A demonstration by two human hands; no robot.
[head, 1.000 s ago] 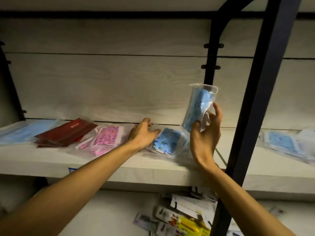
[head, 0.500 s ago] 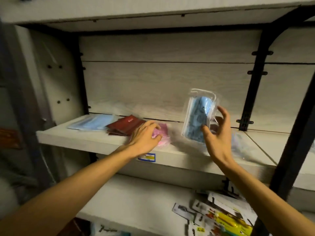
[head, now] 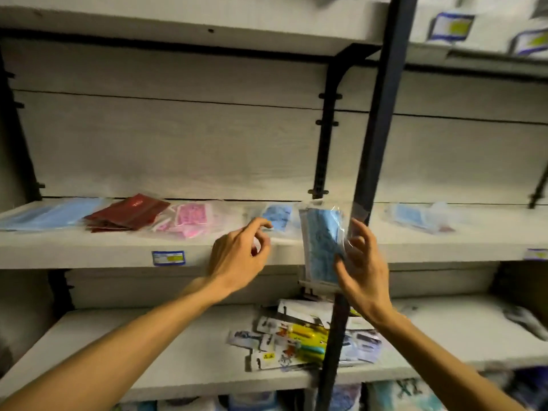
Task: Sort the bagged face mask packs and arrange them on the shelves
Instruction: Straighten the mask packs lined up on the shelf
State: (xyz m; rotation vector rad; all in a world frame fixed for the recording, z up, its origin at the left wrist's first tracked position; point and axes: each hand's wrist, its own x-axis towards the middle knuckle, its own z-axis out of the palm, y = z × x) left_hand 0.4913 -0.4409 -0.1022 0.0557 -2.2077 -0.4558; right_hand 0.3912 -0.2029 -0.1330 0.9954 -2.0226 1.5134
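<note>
My right hand [head: 363, 262] holds a clear bag of blue patterned face masks [head: 321, 241] upright in front of the middle shelf [head: 89, 253]. My left hand [head: 240, 253] hovers at the shelf's front edge with fingers curled and nothing in them. On the shelf lie, from the left, a plain blue mask pack [head: 50, 215], dark red packs [head: 127, 212], pink patterned packs [head: 189, 218] and a blue patterned pack [head: 277, 216]. Past the post lies another blue pack [head: 415, 216].
A dark metal post [head: 376, 149] stands just right of the held bag. The lower shelf [head: 148, 351] carries a loose pile of carded packets [head: 299, 339]. A price label [head: 168, 258] sticks to the middle shelf's edge. More bagged goods lie below.
My left hand has come off the pink packs and pulled back to the shelf edge. The view has swung right and back, and the held bag sits lower in front of the shelf.
</note>
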